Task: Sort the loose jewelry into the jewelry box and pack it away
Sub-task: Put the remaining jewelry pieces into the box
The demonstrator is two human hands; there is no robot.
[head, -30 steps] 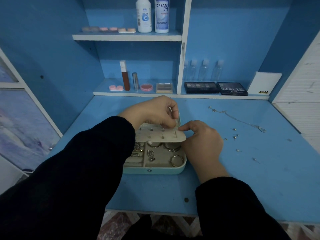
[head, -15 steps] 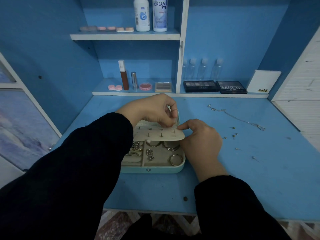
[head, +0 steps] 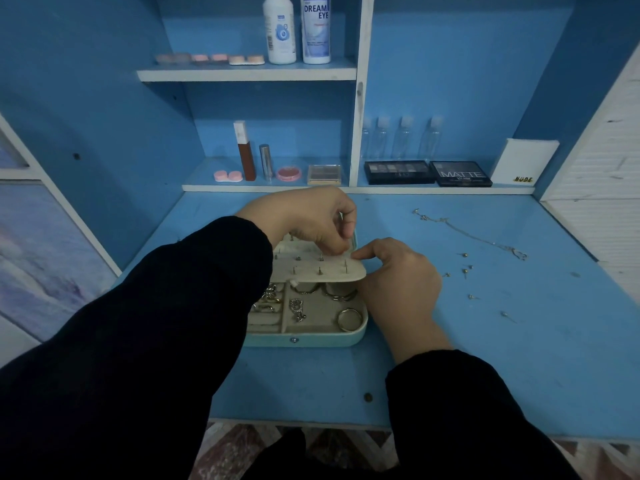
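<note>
The mint jewelry box [head: 318, 341] lies open on the blue desk [head: 519, 358], with rings [head: 348, 319] and small chains in its beige compartments. A beige earring panel [head: 311, 271] studded with several posts is raised over the box's far half. My left hand [head: 308, 216] reaches in from the left, and its curled fingertips pinch a small earring stud [head: 334, 251] at the panel's far right part. My right hand [head: 398, 282] pinches the panel's right edge between thumb and fingers. Several loose earring studs [head: 464, 270] and a thin necklace chain [head: 467, 233] lie on the desk to the right.
Low shelves behind the box carry eyeshadow palettes [head: 429, 172], small clear bottles [head: 401, 136], a lipstick, a foundation tube [head: 246, 150] and contact lens cases. Two solution bottles [head: 298, 29] stand on the upper shelf. A white card [head: 523, 162] leans at the back right.
</note>
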